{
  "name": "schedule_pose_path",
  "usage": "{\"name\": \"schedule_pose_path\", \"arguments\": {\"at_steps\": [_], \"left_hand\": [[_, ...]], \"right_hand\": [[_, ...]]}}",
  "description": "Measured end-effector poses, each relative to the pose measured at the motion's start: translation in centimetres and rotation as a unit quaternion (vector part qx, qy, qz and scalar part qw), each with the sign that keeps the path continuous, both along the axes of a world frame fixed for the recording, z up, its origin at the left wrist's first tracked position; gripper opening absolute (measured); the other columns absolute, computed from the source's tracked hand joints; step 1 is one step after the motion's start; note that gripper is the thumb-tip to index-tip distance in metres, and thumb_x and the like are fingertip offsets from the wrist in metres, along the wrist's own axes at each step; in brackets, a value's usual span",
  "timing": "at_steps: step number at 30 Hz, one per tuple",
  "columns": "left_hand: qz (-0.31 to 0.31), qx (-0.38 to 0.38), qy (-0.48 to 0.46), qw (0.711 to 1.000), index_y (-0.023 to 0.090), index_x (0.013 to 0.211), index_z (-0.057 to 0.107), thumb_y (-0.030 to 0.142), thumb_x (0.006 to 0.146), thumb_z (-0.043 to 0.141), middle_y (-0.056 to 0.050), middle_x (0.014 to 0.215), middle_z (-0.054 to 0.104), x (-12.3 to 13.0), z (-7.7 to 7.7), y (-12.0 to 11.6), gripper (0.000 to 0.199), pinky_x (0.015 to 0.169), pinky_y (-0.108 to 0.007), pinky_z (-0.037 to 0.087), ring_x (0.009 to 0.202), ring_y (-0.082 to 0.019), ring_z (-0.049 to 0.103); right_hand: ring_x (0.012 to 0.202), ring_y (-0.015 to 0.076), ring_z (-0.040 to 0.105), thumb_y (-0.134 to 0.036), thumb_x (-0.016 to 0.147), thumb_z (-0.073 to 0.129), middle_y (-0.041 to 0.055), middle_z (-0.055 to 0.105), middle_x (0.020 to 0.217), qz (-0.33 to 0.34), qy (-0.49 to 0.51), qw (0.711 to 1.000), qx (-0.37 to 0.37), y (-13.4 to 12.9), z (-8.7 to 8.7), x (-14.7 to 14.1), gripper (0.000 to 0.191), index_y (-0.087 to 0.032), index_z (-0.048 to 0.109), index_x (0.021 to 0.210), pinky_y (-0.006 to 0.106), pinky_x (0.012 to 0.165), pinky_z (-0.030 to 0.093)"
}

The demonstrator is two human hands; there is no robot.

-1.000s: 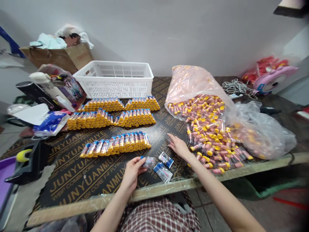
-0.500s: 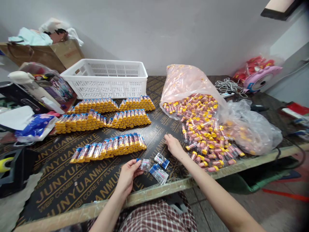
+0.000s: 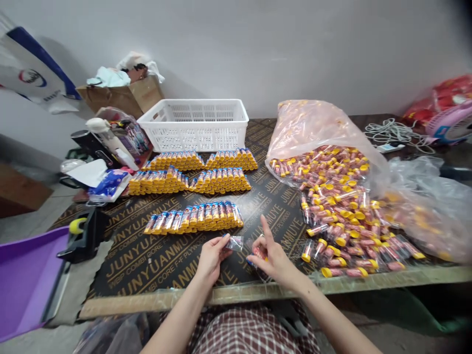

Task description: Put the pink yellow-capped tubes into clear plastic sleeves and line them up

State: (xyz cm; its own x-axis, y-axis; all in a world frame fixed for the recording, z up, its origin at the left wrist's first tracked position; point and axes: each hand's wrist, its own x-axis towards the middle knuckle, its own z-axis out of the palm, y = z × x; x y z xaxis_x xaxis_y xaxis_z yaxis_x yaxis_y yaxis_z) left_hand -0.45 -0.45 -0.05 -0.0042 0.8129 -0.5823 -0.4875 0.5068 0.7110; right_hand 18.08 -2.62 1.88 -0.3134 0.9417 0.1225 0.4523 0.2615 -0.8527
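Filling most of my view: dark counter [image 3: 121, 260], taped front edge, wall behind. Next down, pink plastic bag [image 3: 313, 118] slumped at right, white basket [image 3: 199, 136] at the back, left of the bag. Loose tubes [image 3: 332, 211] with yellow caps spill from the bag's mouth across the counter. Left of centre, blue-labelled tubes lie in neat stacks: four back stacks [image 3: 221, 181] just in front of the basket, plus one front stack [image 3: 195, 216] nearer me.

Progress, my call: partway. Five stacks look done; a far bigger heap lies loose, seemingly without the blue labels.

Left hand [image 3: 214, 255] pinches a small clear packet [image 3: 236, 243] between thumb and fingers, just off the front stack's near side. Right hand [image 3: 275, 260] sits beside it, between packet and heap: index finger stuck out, other fingers curled by a pinkish item [image 3: 259, 252], mostly hidden. Can't tell if it's gripped. Blue bit [image 3: 250, 262] shows at the thumb; can't say what it belongs to.

Writing: counter repeats "JUNYUANMUYE" and "WBP COMBI CORE F-F PLYWOOD". Hanging bag [image 3: 40, 73] at far left has a logo, unreadable for me. Tube labels and packet print: too small.
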Motion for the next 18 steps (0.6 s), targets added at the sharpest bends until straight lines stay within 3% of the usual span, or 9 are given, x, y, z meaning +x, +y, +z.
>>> {"name": "schedule_pose_path", "arguments": {"at_steps": [8, 18], "left_hand": [[-0.004, 0.026, 0.048, 0.999, 0.011, 0.063, 0.07, 0.041, 0.049, 0.081, -0.005, 0.066, 0.067, 0.2, 0.3, -0.3, 0.034, 0.055, -0.021, 0.047, 0.056, -0.01, 0.056], [-0.054, 0.102, 0.109, 0.987, 0.012, 0.059, 0.068, 0.043, 0.057, 0.076, -0.003, 0.058, 0.063, 1.1, -0.1, -0.9, 0.032, 0.052, -0.019, 0.042, 0.053, -0.011, 0.053]], "right_hand": [[0.063, 0.0116, 0.053, -0.018, 0.079, 0.057, -0.0033, 0.057, 0.077, -0.052, -0.029, 0.998, 0.029, -1.3, -0.4, -1.1, 0.089, -0.026, -0.003, 0.145, 0.026, 0.069, 0.048], [0.063, 0.0137, 0.054, -0.016, 0.075, 0.06, -0.0029, 0.057, 0.075, 0.028, -0.101, 0.994, 0.008, -1.7, -0.4, -1.5, 0.091, -0.027, 0.004, 0.145, 0.029, 0.068, 0.047]]}}
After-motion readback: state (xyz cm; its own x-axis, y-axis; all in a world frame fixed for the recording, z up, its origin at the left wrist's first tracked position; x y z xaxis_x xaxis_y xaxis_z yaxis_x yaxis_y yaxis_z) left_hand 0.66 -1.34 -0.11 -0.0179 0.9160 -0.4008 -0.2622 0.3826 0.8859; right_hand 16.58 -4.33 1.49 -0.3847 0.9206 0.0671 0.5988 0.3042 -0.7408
